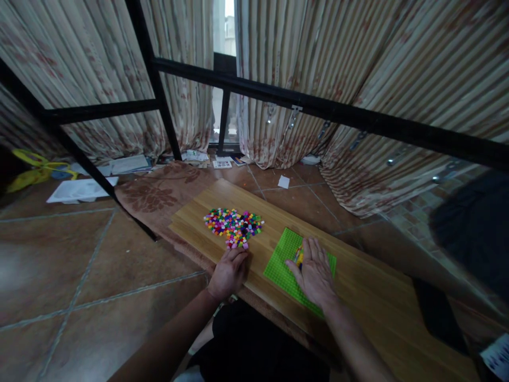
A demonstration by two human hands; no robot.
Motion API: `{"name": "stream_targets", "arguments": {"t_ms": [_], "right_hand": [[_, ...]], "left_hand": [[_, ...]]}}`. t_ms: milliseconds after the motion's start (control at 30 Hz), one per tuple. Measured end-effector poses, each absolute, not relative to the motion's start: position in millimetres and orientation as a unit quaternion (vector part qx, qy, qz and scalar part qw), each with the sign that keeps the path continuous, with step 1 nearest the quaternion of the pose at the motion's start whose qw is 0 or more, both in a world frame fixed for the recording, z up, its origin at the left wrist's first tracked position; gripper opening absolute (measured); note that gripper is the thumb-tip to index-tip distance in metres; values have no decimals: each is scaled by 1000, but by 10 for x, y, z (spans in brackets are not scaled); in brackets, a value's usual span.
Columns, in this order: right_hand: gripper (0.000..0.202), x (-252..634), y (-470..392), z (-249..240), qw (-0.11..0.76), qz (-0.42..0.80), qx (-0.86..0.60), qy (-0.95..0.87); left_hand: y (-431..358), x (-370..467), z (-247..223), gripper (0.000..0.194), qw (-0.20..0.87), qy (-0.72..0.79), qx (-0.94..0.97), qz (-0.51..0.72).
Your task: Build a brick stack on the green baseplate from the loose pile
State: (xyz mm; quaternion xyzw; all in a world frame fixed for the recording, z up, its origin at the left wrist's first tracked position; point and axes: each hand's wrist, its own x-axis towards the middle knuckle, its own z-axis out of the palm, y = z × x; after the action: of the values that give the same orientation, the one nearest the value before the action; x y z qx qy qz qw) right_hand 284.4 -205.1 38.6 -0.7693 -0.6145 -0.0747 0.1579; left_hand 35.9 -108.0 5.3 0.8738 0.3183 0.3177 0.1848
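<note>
A loose pile of small many-coloured bricks [234, 225] lies on the wooden board. At its near edge is my left hand [230, 271], fingers curled and pressed together, with the tips by a few pink and white bricks; whatever they hold is too small to make out. To the right, a bright green studded baseplate [281, 261] lies flat. My right hand [317, 273] rests over it, palm down with fingers stretched out and thumb spread to the left. Some yellow, red and dark bricks [299, 257] show on the plate between thumb and fingers; the hand covers the rest.
The wooden board [369, 281] rests over a brown patterned cloth [155, 193]. A black flat object [439, 315] lies at its right end. Black metal bars [254, 85] cross before the curtains. A white tray [81, 190] and papers lie on the tiled floor.
</note>
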Motion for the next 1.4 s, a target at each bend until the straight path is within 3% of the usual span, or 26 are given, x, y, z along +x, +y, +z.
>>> {"name": "stream_targets", "arguments": {"t_ms": [233,333,467,567,933,1200,1400], "right_hand": [[79,2741,-2069,626,214,-119,-743,-623],[63,2454,-2012,730,256,-126,-723,-629],[38,2032,-1840,610,274,-49,-684,-674],[34,1891,-1615,431,296,-4,-696,-654],[25,1887,-992,237,254,34,-699,-667],[16,1814,-1364,243,245,33,-728,-639],[16,1770,-2038,339,358,114,-748,-547]], "left_hand": [[-1113,357,95,27,220,320,865,318],[-1114,348,107,25,240,314,860,322],[-1123,295,127,24,264,302,860,314],[-1138,215,137,24,275,301,858,311],[-1139,85,133,25,292,316,843,321],[-1126,89,104,25,271,308,852,325],[-1126,99,86,30,245,306,860,327]]}}
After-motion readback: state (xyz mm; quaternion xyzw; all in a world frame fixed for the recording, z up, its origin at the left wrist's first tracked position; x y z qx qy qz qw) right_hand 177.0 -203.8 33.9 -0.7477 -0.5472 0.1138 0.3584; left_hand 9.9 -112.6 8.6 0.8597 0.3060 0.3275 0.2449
